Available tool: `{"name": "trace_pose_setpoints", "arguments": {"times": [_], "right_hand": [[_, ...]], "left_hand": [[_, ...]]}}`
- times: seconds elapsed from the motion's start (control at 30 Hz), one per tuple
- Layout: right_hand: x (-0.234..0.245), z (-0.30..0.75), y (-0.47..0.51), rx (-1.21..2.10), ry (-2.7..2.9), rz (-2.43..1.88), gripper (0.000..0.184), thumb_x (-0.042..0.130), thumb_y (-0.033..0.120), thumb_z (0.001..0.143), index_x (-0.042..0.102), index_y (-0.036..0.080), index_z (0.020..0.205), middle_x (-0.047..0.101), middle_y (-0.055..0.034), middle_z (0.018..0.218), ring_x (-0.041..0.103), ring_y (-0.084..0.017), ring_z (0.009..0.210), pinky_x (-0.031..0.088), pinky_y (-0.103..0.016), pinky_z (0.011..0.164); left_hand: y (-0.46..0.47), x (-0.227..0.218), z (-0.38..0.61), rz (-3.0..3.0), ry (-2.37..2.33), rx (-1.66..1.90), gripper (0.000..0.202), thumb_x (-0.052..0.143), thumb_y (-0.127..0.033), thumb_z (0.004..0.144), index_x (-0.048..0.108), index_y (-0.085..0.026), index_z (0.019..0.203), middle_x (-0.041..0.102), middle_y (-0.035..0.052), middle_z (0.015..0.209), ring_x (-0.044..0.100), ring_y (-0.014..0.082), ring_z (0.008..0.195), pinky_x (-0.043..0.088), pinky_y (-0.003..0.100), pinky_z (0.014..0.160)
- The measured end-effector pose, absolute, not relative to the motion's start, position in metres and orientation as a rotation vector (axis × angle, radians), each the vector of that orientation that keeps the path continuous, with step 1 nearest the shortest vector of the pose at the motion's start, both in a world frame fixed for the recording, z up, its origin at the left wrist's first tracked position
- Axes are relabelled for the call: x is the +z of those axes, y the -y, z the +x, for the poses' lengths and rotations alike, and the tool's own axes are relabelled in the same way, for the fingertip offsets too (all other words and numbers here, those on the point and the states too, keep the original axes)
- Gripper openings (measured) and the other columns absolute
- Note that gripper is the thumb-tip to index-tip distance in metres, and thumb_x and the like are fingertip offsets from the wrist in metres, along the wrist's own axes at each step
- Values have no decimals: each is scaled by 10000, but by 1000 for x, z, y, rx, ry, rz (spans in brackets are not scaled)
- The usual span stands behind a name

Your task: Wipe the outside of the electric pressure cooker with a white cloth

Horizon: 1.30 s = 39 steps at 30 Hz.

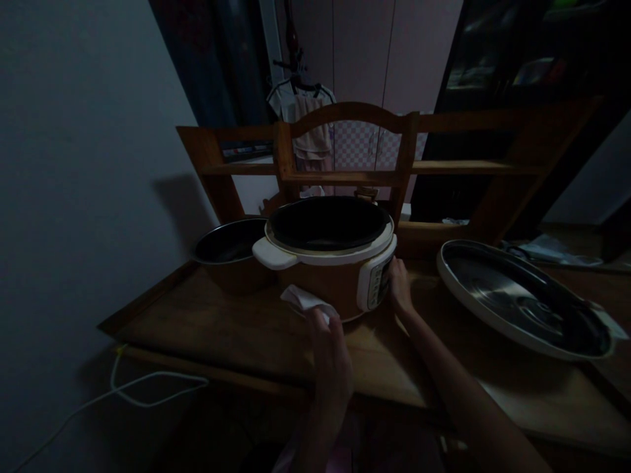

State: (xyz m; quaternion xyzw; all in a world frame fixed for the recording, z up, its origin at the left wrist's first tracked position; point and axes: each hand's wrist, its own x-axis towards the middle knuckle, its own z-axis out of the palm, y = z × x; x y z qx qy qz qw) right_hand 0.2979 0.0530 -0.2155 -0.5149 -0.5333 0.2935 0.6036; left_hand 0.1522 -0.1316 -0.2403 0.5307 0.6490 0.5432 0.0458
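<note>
A brown and white electric cooker stands lidless on the wooden table, its dark round opening facing up. White handle and rim parts show, with a button panel on its right front. My left hand is closed on a white cloth, which lies against the cooker's lower front wall. At the cooker's right side, just past the panel, my right hand grips the body; some of its fingers are hidden. Left of the cooker sits a dark inner pot, partly behind the cooker's handle.
A large round lid lies inner side up on the table's right. Along the back of the table rises a wooden shelf frame. A white cable hangs near the left front corner, by the wall. The room is dim.
</note>
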Motion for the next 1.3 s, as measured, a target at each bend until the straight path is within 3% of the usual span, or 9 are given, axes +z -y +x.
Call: {"name": "trace_pose_setpoints", "arguments": {"times": [0.13,0.27,0.4,0.47,0.7,0.87,1.17,1.23,1.3], "right_hand": [[-214,298,-52,666,1233,-1196,455,363,667,932,542,263,823,616,-42,853,552,-253,857,405,-380,824],[-213,298,-52,659,1239,-1198,453,358,664,936,540,267,815,614,-41,836,550,-256,866,412,-386,833],[-214,298,-52,651,1243,-1202,444,356,645,946,546,266,814,611,-45,832,553,-262,884,412,-400,860],[-215,298,-53,650,1240,-1207,443,358,643,948,554,265,827,618,-47,845,555,-265,894,408,-404,871],[-217,298,-53,666,1229,-1209,478,363,678,946,561,256,841,623,-37,857,557,-255,895,402,-387,866],[-216,297,-51,691,1231,-1191,466,359,670,956,554,257,866,613,-23,873,558,-238,865,395,-363,818],[-216,298,-54,679,1217,-1196,498,372,706,932,562,254,845,629,-37,858,553,-249,882,400,-384,858],[-216,298,-54,678,1220,-1197,497,372,705,932,566,256,847,635,-44,869,555,-254,885,404,-393,860],[-217,298,-55,676,1221,-1198,493,374,702,930,568,256,843,638,-54,879,557,-261,891,406,-403,861]], "left_hand": [[138,-268,167,1731,-1997,1636,626,357,-289,1059,122,-189,1630,229,203,1690,197,287,1577,378,520,1216],[145,-257,185,1959,-1869,1557,620,359,-212,1044,174,-244,1635,286,170,1678,109,304,1579,260,633,1242],[147,-229,194,1910,-1915,1468,766,417,-287,1040,-42,-225,1650,80,181,1719,1,300,1583,215,612,1263],[148,-223,193,1863,-1920,1462,816,454,-328,1029,-66,-214,1648,22,181,1719,-14,317,1580,217,616,1261],[162,-238,181,1848,-1822,1462,668,387,-323,1041,135,-198,1646,79,179,1707,26,345,1565,183,658,1239],[163,-232,185,1660,-1807,1423,738,396,-420,1039,85,-145,1649,-28,164,1708,-37,308,1561,108,571,1273],[173,-219,188,1260,-1712,1338,838,408,-566,1004,80,-143,1650,-53,156,1716,-54,304,1575,20,565,1267],[176,-225,190,1294,-1674,1389,752,396,-538,1013,196,-165,1635,7,148,1724,-33,309,1576,46,569,1270],[177,-233,191,1355,-1620,1440,605,356,-500,1028,424,-192,1544,119,127,1724,5,305,1580,71,551,1278]]}}
